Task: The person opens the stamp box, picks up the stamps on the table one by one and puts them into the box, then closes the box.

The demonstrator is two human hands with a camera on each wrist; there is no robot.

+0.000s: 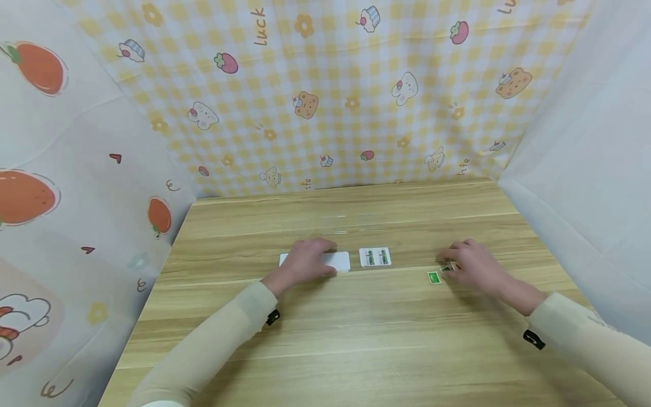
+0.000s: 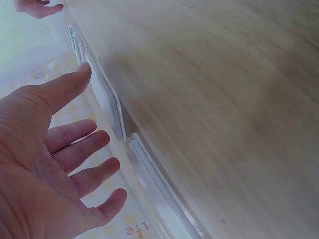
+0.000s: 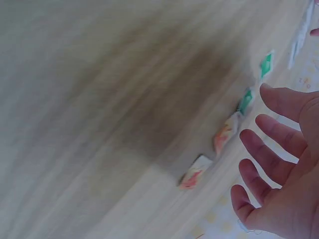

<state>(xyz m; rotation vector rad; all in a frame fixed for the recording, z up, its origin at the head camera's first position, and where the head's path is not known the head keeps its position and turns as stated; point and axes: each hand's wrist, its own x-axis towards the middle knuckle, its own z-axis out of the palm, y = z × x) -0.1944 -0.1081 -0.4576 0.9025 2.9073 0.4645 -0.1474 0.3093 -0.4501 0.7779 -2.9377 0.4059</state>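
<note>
My left hand [image 1: 305, 260] is over two white cards [image 1: 338, 260], its thumb and fingers spread apart with nothing between them. The left wrist view shows the cards' edges [image 2: 154, 174] end to end beyond the fingertips. To the right lies a white-bordered card [image 1: 374, 257] with two small green pictures. My right hand [image 1: 475, 267] hovers over a row of small stamps, fingers loosely bent and holding nothing. Two green stamps [image 3: 266, 64] and two orange-red stamps [image 3: 227, 130] show in the right wrist view, and one green stamp [image 1: 434, 277] sits left of the hand.
Faint clear plastic pieces [image 1: 333, 225] lie on the wooden table [image 1: 356, 339] behind the cards. A yellow checked cloth [image 1: 351, 135] hangs at the table's back edge. White cloths hang at the left [image 1: 102, 186] and right [image 1: 585, 186].
</note>
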